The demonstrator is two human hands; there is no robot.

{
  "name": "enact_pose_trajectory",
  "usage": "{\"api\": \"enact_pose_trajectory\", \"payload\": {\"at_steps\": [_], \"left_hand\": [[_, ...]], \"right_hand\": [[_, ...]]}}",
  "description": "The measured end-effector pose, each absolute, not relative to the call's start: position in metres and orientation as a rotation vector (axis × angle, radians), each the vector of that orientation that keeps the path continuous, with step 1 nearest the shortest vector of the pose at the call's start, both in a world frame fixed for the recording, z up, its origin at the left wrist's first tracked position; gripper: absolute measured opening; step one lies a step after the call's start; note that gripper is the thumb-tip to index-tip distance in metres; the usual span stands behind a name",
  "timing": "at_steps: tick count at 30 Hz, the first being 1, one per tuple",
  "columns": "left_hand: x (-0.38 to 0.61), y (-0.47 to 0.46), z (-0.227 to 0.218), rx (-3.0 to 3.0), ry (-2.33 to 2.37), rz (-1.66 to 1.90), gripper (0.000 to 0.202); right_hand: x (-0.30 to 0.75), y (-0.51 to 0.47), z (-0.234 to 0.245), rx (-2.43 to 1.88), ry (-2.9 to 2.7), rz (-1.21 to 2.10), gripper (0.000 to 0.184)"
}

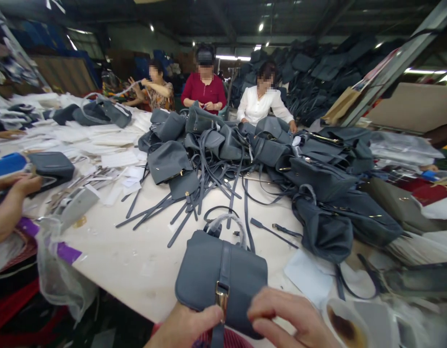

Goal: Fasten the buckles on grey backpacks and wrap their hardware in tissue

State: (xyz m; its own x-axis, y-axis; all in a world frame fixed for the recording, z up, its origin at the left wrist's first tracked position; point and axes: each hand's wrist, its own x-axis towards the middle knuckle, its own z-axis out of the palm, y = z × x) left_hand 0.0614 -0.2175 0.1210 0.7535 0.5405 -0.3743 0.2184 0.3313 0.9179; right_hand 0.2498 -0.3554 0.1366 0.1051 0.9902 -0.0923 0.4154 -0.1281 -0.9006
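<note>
While both hands close on the near edge of the grey handbag (209, 270), left hand (189, 326) pinches beside its gold clasp (221, 296), right hand (292, 319) curls onto the flap. Beyond the grip, loose straps (194, 203) and heaped bags (318, 174) crowd the table (136, 256); a stained cup (345, 324) sits just right.

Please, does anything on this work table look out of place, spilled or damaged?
The held handbag looks intact. Loose straps lie criss-crossed over the table, beside a disorderly heap of handbags. A white cup, brown-stained inside, sits near the right hand.
</note>
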Motion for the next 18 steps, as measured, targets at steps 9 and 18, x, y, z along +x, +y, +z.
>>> {"api": "enact_pose_trajectory", "payload": {"at_steps": [9, 18], "left_hand": [[0.051, -0.213, 0.126, 1.309, 0.628, 0.126, 0.048], [0.052, -0.214, 0.121, 1.164, 0.596, 0.108, 0.047]], "right_hand": [[0.239, -0.294, 0.129, -1.411, -1.841, 0.797, 0.021], [0.241, -0.297, 0.128, -1.405, -1.82, 0.839, 0.02]]}}
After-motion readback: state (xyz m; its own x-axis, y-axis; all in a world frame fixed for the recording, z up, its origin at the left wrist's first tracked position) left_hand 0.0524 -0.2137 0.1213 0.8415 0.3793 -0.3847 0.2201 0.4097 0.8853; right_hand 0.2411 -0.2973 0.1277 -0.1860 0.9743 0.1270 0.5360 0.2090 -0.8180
